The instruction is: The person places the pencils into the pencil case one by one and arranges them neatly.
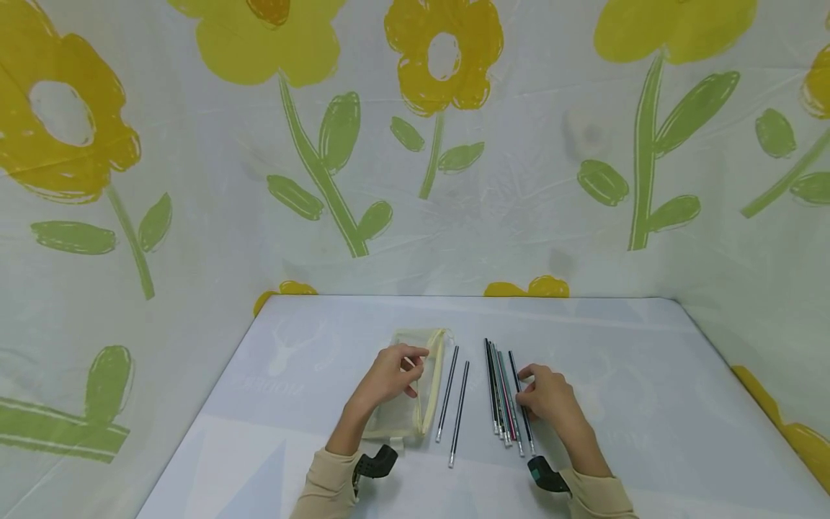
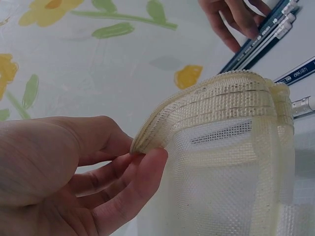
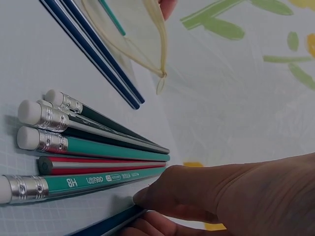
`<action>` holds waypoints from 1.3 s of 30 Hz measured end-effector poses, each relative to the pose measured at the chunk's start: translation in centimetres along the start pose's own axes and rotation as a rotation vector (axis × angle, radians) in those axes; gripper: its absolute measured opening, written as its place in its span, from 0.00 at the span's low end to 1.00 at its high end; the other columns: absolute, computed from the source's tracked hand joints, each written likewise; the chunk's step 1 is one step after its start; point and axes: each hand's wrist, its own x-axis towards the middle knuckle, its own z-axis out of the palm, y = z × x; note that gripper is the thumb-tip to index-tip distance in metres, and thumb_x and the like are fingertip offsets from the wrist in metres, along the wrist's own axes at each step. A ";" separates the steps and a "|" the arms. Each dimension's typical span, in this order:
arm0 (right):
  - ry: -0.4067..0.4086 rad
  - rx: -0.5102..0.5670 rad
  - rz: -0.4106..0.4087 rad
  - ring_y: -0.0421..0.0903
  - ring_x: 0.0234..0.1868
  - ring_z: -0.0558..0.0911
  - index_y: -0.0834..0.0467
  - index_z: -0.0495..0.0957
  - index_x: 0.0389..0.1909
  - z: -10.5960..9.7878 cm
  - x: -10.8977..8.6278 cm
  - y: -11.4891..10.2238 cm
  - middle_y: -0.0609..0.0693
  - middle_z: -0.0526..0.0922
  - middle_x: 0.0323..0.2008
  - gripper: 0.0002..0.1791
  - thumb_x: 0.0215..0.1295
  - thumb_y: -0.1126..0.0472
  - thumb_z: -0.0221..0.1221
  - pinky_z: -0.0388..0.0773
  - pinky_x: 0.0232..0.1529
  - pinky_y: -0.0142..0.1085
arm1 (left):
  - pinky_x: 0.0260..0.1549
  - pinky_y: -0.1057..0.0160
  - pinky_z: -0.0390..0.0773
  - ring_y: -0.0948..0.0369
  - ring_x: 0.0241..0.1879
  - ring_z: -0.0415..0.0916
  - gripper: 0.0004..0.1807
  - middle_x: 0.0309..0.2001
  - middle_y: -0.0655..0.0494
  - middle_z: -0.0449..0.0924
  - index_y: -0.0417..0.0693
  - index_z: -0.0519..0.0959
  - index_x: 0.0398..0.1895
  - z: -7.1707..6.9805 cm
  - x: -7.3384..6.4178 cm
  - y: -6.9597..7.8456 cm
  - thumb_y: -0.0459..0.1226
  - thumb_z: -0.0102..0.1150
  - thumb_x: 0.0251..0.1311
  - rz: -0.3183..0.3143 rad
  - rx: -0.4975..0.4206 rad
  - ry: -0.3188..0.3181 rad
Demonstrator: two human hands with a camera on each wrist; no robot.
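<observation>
My left hand [image 1: 389,373] pinches the zippered rim of a cream mesh pouch [image 2: 211,177] between thumb and fingers, lifting that edge. A thin teal stick [image 3: 113,17] shows within the pouch's outline in the right wrist view. Over on the right, my right hand [image 1: 551,396] pinches a dark blue pencil [image 3: 109,220] by its far part, its eraser end pointing toward me. Just left of it lies a row of several pencils, among them a green HB pencil [image 3: 98,179], a red-and-black pencil [image 3: 98,166] and dark ones with white erasers.
Two dark blue pencils, one nearer the pouch [image 1: 447,393] and one beside it [image 1: 460,414], lie between the pouch and the row. The white table [image 1: 259,432] meets a flower-printed curtain [image 1: 506,216] at its back and sides.
</observation>
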 end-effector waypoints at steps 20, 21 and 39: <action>0.019 0.032 0.004 0.42 0.21 0.79 0.68 0.75 0.54 -0.2 0.4 0.5 0.55 0.83 0.29 0.23 0.56 0.67 0.63 0.81 0.21 0.33 | 0.21 0.62 0.88 0.54 0.35 0.79 0.19 0.44 0.41 0.79 0.33 0.77 0.59 0.0 -0.1 0.2 0.29 0.50 0.67 0.004 -0.022 -0.003; 0.022 0.034 -0.002 0.42 0.21 0.79 0.68 0.76 0.54 -0.2 0.4 0.5 0.55 0.83 0.29 0.23 0.56 0.67 0.63 0.82 0.21 0.33 | 0.21 0.62 0.88 0.55 0.35 0.79 0.19 0.44 0.41 0.79 0.34 0.77 0.59 0.0 -0.1 0.2 0.29 0.50 0.67 0.001 -0.020 -0.001; 0.023 0.128 -0.030 0.42 0.23 0.81 0.68 0.76 0.54 0.3 0.2 -0.6 0.57 0.83 0.32 0.23 0.56 0.66 0.63 0.86 0.23 0.34 | 0.20 0.66 0.87 0.57 0.34 0.79 0.19 0.44 0.41 0.78 0.34 0.77 0.58 0.2 0.0 0.0 0.29 0.50 0.66 0.013 -0.010 -0.003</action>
